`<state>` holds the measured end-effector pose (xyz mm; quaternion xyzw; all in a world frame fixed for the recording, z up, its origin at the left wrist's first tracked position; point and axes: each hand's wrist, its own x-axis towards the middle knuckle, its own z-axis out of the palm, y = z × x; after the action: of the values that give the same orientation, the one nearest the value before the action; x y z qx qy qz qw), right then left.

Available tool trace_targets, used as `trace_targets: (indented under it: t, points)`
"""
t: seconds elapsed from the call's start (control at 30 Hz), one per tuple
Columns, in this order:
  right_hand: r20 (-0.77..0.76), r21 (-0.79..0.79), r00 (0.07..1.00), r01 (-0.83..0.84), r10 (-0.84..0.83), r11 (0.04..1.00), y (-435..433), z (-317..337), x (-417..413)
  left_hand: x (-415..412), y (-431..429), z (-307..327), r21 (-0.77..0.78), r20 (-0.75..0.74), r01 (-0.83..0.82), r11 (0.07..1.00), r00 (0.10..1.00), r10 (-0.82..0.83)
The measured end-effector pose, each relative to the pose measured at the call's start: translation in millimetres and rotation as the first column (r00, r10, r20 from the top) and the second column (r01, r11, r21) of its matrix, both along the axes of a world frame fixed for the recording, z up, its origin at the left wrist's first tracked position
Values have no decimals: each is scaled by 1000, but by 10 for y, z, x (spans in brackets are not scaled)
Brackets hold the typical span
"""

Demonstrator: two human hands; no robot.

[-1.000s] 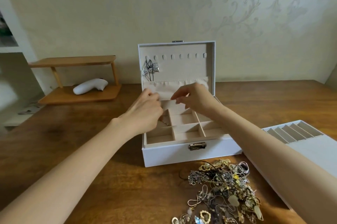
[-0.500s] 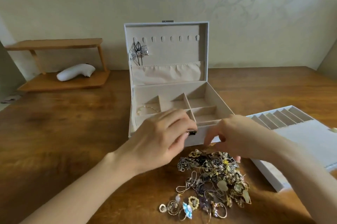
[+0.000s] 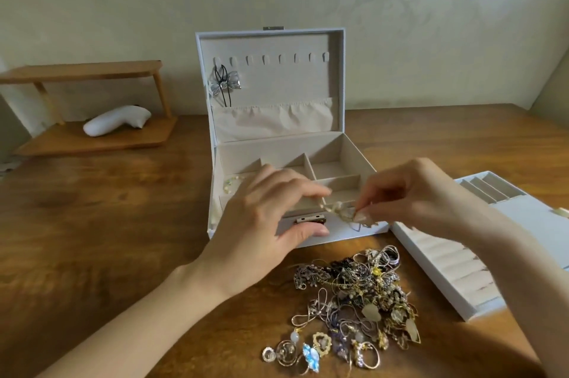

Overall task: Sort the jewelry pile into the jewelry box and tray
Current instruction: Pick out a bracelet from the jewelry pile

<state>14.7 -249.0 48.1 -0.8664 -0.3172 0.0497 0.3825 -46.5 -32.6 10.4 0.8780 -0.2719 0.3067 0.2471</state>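
Right hand (image 3: 412,196), lifted off the jewelry pile (image 3: 357,294), now pinches a pale trinket (image 3: 338,210); left hand (image 3: 268,217) spreads open beside it at the jewelry box (image 3: 346,232).

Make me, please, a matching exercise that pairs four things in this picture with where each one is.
Things:
1. jewelry pile
2. silver butterfly piece
3. small piece of jewelry
4. white object

Places:
A. on the lower board of the wooden shelf
B. pinched by the right hand
C. on the table, in front of the jewelry box
D. hanging inside the open lid

Pairs: 1-C, 2-D, 3-B, 4-A.
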Motion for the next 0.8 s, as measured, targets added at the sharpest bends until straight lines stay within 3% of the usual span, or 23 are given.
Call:
trace_targets:
  t: [0.17,0.3,0.37,0.47,0.67,0.8]
  points:
    - [-352,353,920,-42,174,935,73,-28,1,12,-35,93,-166,-20,24,986,999,-28]
    - [-482,539,811,-24,331,842,151,-131,19,14,-8,168,-474,-303,-72,878,949,-86]
    - [-470,578,798,-46,377,815,183,-176,41,35,5,193,-586,-383,-123,801,913,-140]
    - [-373,566,896,16,239,825,253,-199,40,77,30,228,-686,-424,-179,705,886,-187]
    - [-134,544,991,80,-7,835,343,-105,21,139,99,291,-738,-414,-206,643,890,-191]
    - [-128,613,992,96,-21,784,389,4,62,159,70,349,-751,-398,-190,632,894,-204]
